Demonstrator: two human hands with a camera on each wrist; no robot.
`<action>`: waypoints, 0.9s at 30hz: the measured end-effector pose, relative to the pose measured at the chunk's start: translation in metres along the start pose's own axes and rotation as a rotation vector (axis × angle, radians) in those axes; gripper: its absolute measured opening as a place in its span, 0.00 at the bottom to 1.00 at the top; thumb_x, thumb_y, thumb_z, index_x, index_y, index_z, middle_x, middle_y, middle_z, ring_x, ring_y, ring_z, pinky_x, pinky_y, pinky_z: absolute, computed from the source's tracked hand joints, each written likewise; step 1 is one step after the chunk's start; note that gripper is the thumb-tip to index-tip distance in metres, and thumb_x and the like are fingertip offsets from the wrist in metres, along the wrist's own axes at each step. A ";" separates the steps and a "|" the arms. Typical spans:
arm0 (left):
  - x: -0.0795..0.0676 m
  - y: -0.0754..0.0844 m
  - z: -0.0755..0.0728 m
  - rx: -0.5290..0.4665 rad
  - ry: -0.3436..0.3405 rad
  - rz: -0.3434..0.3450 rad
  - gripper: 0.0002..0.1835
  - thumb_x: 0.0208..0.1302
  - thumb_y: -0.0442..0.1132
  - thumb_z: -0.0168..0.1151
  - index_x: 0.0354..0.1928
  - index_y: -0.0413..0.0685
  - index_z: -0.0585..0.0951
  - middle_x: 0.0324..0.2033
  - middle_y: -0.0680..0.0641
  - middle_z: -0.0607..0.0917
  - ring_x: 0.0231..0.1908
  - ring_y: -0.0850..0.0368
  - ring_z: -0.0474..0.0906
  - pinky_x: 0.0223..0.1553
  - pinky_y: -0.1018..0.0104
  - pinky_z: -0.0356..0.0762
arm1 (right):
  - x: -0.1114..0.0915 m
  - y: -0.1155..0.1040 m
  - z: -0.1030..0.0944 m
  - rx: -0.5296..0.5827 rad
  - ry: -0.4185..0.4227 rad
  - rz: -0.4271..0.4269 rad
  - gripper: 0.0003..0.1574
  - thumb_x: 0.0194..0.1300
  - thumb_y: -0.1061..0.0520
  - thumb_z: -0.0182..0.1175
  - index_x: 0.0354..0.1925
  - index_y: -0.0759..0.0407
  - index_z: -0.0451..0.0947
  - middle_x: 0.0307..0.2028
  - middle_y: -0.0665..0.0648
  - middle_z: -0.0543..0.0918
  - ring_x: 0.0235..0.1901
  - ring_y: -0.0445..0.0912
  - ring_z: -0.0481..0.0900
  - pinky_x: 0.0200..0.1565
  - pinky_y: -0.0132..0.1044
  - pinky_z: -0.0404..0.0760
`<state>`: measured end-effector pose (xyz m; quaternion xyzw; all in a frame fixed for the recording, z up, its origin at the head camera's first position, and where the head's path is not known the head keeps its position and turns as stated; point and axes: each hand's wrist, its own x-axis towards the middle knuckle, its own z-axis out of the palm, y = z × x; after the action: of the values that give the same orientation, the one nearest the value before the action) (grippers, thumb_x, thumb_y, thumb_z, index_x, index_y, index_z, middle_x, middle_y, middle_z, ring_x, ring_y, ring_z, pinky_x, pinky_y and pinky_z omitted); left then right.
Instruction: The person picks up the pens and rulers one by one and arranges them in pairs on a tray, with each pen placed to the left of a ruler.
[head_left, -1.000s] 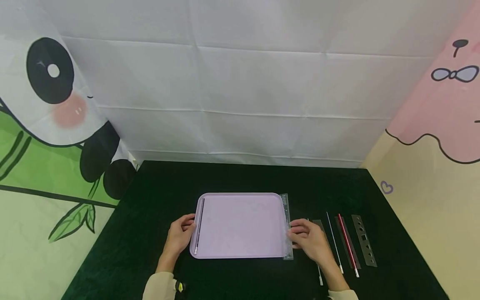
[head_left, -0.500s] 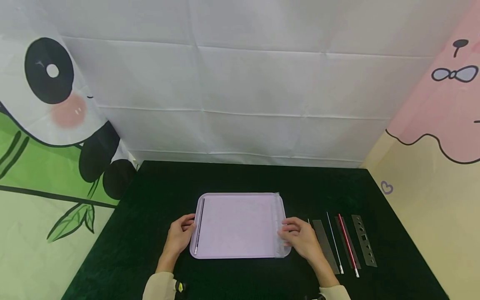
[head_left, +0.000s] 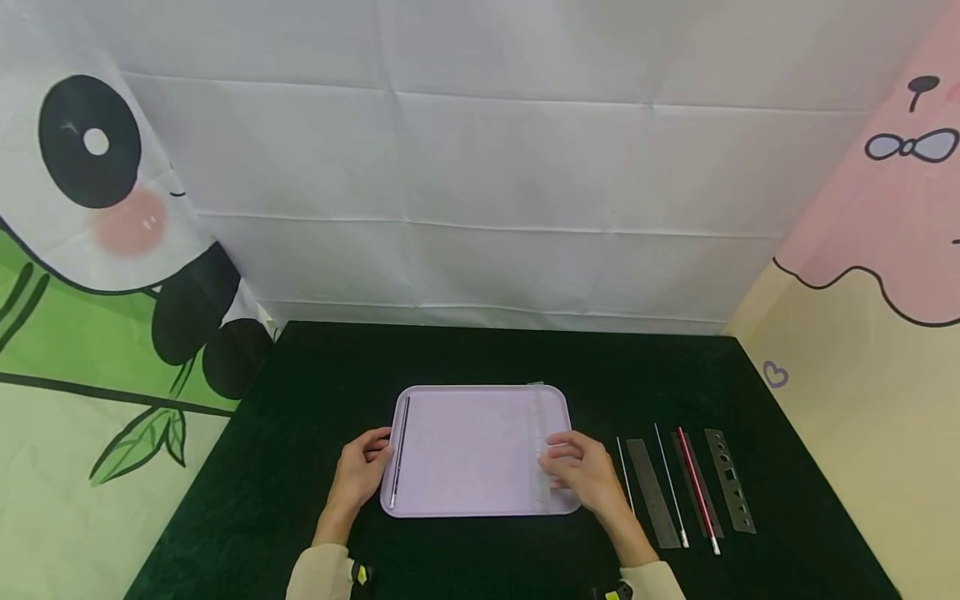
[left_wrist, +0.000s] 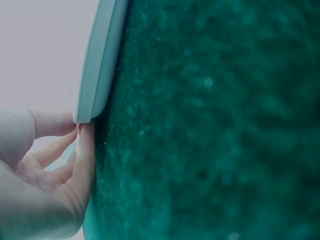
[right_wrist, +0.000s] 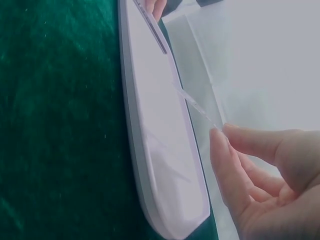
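My left hand (head_left: 356, 475) pinches the left rim of a pale lilac tray (head_left: 465, 450) that lies on the dark green cloth. In the left wrist view its thumb is on one side of the rim and its fingers on the other. Over the tray's right part, my right hand (head_left: 585, 471) holds a clear ruler (head_left: 537, 433) between thumb and fingertips. The right wrist view shows this ruler (right_wrist: 197, 106) edge-on, raised above the tray's surface. Inside the tray, along its left side, lies a thin dark stick (head_left: 401, 450).
Right of the tray lie a thin pale stick (head_left: 626, 475), a grey flat strip (head_left: 652, 492), a thin white-ended stick (head_left: 670, 479), a red pencil (head_left: 697, 487) over another grey strip, and a template ruler with cut-out holes (head_left: 730, 481). A white cloth wall (head_left: 480, 275) stands behind.
My right hand has moved left, carrying the clear ruler from the tray's right edge to over its inside. The pale stick and grey strip are now uncovered. My left hand has stayed put.
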<state>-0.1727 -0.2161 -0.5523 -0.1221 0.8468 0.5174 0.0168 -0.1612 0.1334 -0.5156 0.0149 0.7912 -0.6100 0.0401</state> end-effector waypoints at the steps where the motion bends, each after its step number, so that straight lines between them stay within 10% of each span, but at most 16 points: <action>1: 0.000 0.000 0.000 0.001 -0.001 0.001 0.21 0.76 0.33 0.55 0.68 0.41 0.74 0.56 0.36 0.80 0.52 0.44 0.77 0.57 0.47 0.76 | 0.000 -0.001 0.001 0.009 -0.004 -0.002 0.20 0.63 0.66 0.71 0.52 0.70 0.79 0.39 0.62 0.87 0.34 0.53 0.88 0.31 0.40 0.86; 27: 0.003 -0.002 0.000 0.017 0.002 0.003 0.21 0.76 0.33 0.56 0.67 0.41 0.76 0.55 0.36 0.81 0.51 0.44 0.79 0.55 0.48 0.78 | 0.015 -0.003 0.042 0.088 -0.073 0.000 0.22 0.65 0.62 0.70 0.55 0.70 0.78 0.41 0.62 0.86 0.37 0.52 0.88 0.34 0.38 0.86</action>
<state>-0.1751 -0.2175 -0.5545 -0.1211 0.8514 0.5101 0.0163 -0.1742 0.0913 -0.5248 -0.0056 0.7617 -0.6444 0.0681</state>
